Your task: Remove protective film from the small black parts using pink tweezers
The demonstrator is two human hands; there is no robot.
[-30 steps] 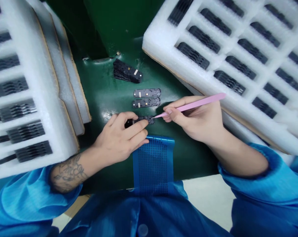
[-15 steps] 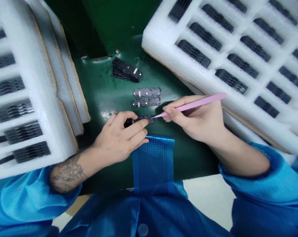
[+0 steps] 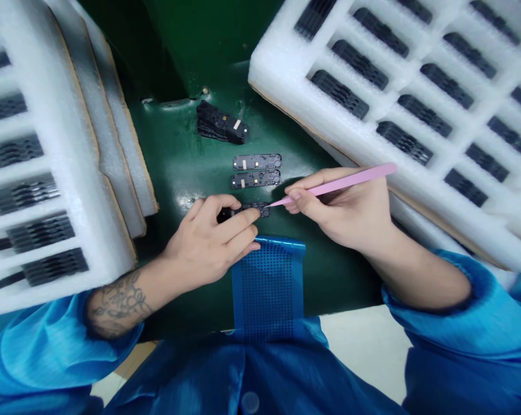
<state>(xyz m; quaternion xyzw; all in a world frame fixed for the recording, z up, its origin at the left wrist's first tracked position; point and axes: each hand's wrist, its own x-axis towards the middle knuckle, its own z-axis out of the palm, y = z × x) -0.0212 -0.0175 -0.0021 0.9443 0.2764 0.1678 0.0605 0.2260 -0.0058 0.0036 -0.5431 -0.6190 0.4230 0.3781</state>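
My left hand (image 3: 215,236) holds a small black electronic module (image 3: 264,211) down on the green table, its fingers covering much of the part. Pink tweezers (image 3: 342,182) are pinched in my right hand (image 3: 344,210), and their tip meets the right part of that module. Whether a small piece sits at the tip is too small to tell. Just beyond lie two similar modules (image 3: 257,162), side by side, each with a pale strip and a small gold contact. Nearer my body, a blue sheet with rows of small black dots (image 3: 269,282) has its far edge curled.
A fanned stack of black modules (image 3: 221,122) lies farther back on the green table (image 3: 178,155). White foam trays (image 3: 278,63) with modules in slots stand at the right. More stacked foam trays (image 3: 96,230) stand at the left, close to my left forearm.
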